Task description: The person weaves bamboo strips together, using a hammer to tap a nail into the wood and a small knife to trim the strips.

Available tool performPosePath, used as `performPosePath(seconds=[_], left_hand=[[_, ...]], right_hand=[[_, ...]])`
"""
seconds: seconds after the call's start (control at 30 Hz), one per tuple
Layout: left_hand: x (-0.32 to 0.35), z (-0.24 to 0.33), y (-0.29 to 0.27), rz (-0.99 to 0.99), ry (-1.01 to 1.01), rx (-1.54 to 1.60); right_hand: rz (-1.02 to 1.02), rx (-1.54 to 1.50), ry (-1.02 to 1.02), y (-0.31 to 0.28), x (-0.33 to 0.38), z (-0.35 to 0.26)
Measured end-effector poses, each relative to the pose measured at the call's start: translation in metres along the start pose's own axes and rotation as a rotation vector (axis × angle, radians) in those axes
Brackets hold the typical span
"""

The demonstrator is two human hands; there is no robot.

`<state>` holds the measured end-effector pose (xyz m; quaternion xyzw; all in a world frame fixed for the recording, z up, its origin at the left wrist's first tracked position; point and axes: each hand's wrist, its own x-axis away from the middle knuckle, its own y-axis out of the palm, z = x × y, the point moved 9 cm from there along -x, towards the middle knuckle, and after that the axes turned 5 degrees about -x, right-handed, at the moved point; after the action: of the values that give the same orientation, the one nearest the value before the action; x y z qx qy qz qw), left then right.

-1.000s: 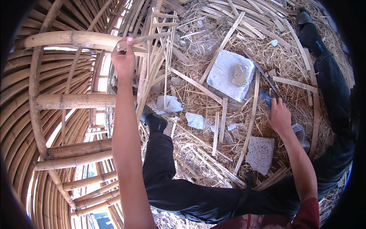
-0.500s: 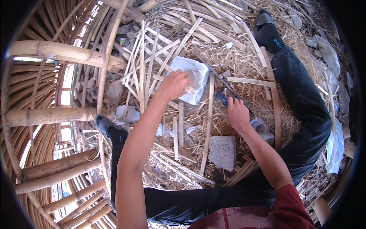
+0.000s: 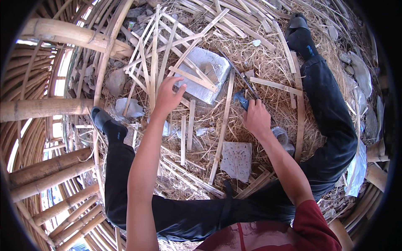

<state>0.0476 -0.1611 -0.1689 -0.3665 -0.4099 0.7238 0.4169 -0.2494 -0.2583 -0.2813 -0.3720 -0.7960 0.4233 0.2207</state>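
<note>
My left hand [image 3: 168, 96] is open, thumb and forefinger apart, beside the left edge of a pale stone block [image 3: 203, 58]. Just off its fingertips, a short bamboo strip [image 3: 193, 78] lies slantwise across the block, its right end meeting another split piece. My right hand [image 3: 256, 118] is closed round a dark blue object [image 3: 240, 99], seemingly a tool handle; the fingers hide much of it. Close by, a long thin dark rod or blade [image 3: 240, 75] runs along the block's right side; whether it joins the blue object I cannot tell.
Many bamboo strips [image 3: 161, 50] lie piled beyond my left hand. A pitted stone slab [image 3: 236, 161] and a clear plastic cup [image 3: 282, 138] are near my right forearm. My outstretched legs [image 3: 331, 100] flank the straw-covered ground. A bamboo frame [image 3: 50, 106] stands at left.
My left hand has let go of the bamboo strip on the block and drawn back left. My right hand now grips the blue object, which has lifted and turned slightly.
</note>
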Motion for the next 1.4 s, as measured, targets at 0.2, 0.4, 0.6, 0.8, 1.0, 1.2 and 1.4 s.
performPosePath(seconds=[0.2,0.4,0.6,0.8,1.0,1.2,1.4], left_hand=[[0.039,-0.012,0.025,0.231,-0.277,0.274],[0.036,0.019,0.046,0.256,-0.094,0.113],[0.017,0.054,0.062,-0.050,0.144,-0.191],[-0.007,0.059,0.069,-0.126,0.230,-0.270],[-0.020,0.029,0.074,-0.258,0.183,-0.184],[-0.089,0.012,0.066,-0.043,-0.160,-0.229],[-0.079,0.002,0.118,-0.190,-0.231,-0.382]], right_hand=[[-0.022,0.045,-0.018,0.013,0.001,0.015],[-0.535,-0.990,0.284,0.020,0.010,0.012],[-0.601,-1.212,0.476,0.022,0.026,-0.019],[-0.350,-0.973,0.172,0.030,0.006,0.020],[-0.223,-0.503,0.032,-0.014,0.003,-0.043],[-0.175,-0.526,-0.108,-0.003,0.000,-0.044],[-0.198,-0.493,-0.038,0.018,0.001,-0.034]])
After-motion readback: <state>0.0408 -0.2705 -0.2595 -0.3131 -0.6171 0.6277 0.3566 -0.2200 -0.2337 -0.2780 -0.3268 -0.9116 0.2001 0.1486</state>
